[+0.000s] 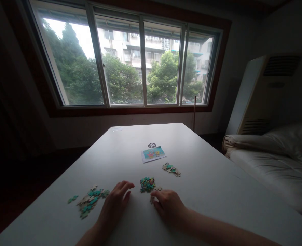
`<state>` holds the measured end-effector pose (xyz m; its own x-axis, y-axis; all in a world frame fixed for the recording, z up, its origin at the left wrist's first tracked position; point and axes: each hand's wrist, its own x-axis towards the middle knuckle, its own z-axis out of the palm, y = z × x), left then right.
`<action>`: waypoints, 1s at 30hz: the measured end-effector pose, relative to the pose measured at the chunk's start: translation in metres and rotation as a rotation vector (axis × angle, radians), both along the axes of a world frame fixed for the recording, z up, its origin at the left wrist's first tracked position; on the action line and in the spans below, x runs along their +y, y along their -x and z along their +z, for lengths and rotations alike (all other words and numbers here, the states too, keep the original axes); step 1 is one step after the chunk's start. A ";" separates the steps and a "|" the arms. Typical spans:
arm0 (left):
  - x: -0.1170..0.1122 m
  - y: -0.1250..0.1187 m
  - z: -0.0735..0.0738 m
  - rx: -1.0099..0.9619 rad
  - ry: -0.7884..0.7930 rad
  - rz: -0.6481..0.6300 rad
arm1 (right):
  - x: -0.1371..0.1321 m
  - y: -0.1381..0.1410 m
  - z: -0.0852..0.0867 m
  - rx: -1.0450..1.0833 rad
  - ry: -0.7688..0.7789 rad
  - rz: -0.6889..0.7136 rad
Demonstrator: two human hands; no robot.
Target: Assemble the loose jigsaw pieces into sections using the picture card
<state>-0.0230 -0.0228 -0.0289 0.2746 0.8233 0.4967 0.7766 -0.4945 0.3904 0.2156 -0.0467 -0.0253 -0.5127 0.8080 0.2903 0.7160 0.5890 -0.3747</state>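
My left hand (118,197) rests over the white table (192,218), thumb and fingers apart with nothing between them. Just left of it spreads a loose heap of jigsaw pieces (91,200), some teal, some with their pale backs up. My right hand (169,205) has its thumb and forefinger on a pale jigsaw piece (152,199); the fingers partly cover it. Beyond the fingertips lies a tight pile of colourful jigsaw pieces (147,184). A few pale pieces (158,188) sit at that pile's right edge.
Farther up the table are another small heap of pieces (171,169), a printed picture sheet (153,154) in blue, pink and yellow, and a small round item (151,145). A pale sofa (266,164) stands to the right, with a wide window (140,65) behind the table.
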 end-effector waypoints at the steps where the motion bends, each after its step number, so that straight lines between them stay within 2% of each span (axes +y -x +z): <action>1: 0.000 0.000 0.000 0.020 0.000 0.002 | 0.000 0.000 0.000 -0.001 -0.007 -0.005; 11: -0.004 -0.006 0.004 0.116 0.025 0.020 | 0.004 0.000 0.002 -0.052 0.041 -0.046; 19: -0.005 -0.009 0.003 0.133 0.044 0.011 | 0.005 -0.001 0.002 0.024 0.018 -0.045; 26: -0.007 -0.012 0.009 0.141 0.068 0.004 | 0.005 0.000 0.003 0.086 0.009 -0.040; 30: -0.006 -0.011 0.007 0.136 0.066 -0.001 | 0.004 0.000 0.006 0.110 0.017 -0.043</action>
